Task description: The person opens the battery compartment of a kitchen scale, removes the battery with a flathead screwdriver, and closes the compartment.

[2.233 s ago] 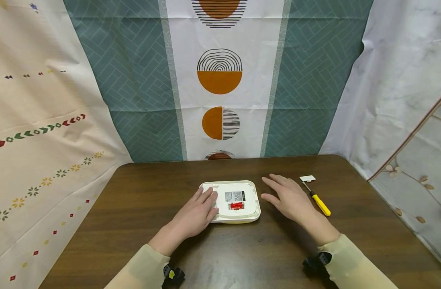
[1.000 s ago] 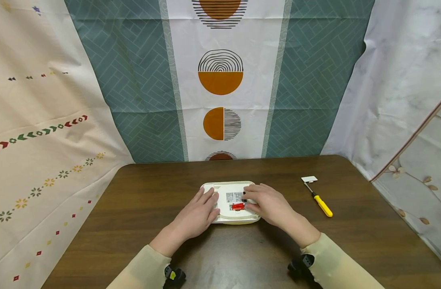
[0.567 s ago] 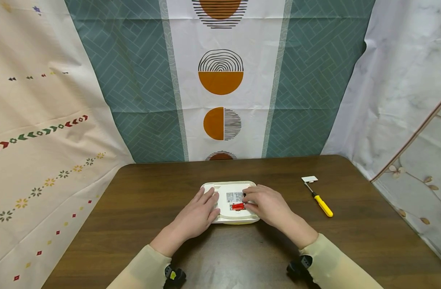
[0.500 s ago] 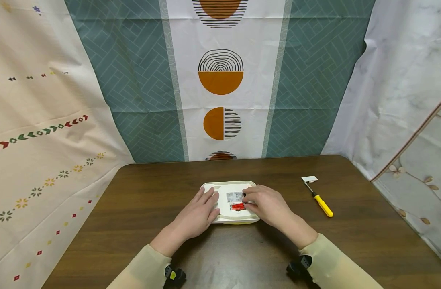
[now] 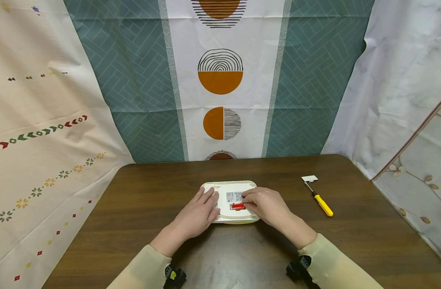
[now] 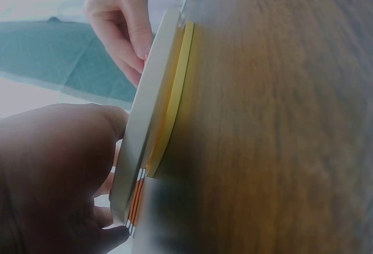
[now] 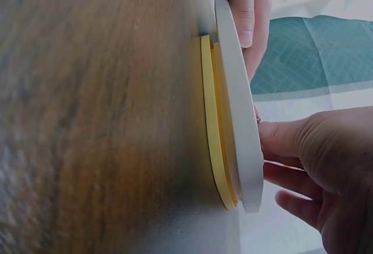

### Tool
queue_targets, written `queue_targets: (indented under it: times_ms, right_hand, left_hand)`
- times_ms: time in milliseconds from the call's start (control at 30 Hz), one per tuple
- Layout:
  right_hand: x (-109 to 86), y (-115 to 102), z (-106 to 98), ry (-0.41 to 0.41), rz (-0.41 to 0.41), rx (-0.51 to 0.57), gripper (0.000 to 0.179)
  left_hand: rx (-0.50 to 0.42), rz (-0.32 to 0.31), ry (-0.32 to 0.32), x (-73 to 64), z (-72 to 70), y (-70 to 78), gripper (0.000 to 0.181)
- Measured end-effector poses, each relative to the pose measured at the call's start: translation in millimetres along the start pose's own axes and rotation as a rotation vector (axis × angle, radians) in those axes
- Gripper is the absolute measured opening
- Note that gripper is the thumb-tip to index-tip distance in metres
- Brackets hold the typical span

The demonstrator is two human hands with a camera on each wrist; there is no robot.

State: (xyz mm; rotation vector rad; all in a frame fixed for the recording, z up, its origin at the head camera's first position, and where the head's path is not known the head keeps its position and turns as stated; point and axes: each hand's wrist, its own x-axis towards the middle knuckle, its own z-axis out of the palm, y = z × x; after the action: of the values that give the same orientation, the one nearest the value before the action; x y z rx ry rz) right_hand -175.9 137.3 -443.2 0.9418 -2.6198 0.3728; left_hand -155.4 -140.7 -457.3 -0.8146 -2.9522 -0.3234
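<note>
A white device with rounded corners (image 5: 225, 212) lies with its labelled side up on the table; its lower part is yellow (image 6: 178, 99). In its small compartment sits a red battery (image 5: 237, 206). My left hand (image 5: 195, 212) rests on the device's left end with fingers extended. My right hand (image 5: 269, 204) has curled fingers at the battery's right end, thumb and forefinger seeming to pinch it. In the right wrist view, a bit of red shows by the thumb tip of the right hand (image 7: 315, 161). The fingers hide part of the battery's end.
A screwdriver with a yellow handle (image 5: 323, 205) lies to the right of the device. Beyond its tip is a small white cover (image 5: 309, 178). The brown wooden table (image 5: 144, 192) has rounded back corners, with patterned cloths hanging behind and beside it.
My right hand came in from the right onto the device, and its fingers closed in at the battery's right end. My left hand stays in place on the device.
</note>
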Motion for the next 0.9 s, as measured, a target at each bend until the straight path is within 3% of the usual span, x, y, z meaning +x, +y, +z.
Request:
queue_targets:
  times_ms: [333, 900]
  right_hand:
    - [0.9, 0.9, 2.4, 0.012, -0.023, -0.012, 0.015]
    - [-1.2, 9.0, -5.1, 0.012, 0.022, 0.010, 0.014]
  left_hand:
    - [-0.010, -0.010, -0.013, 0.0, -0.8, 0.1, 0.062]
    - [-0.010, -0.004, -0.005, 0.0, -1.1, -0.4, 0.062]
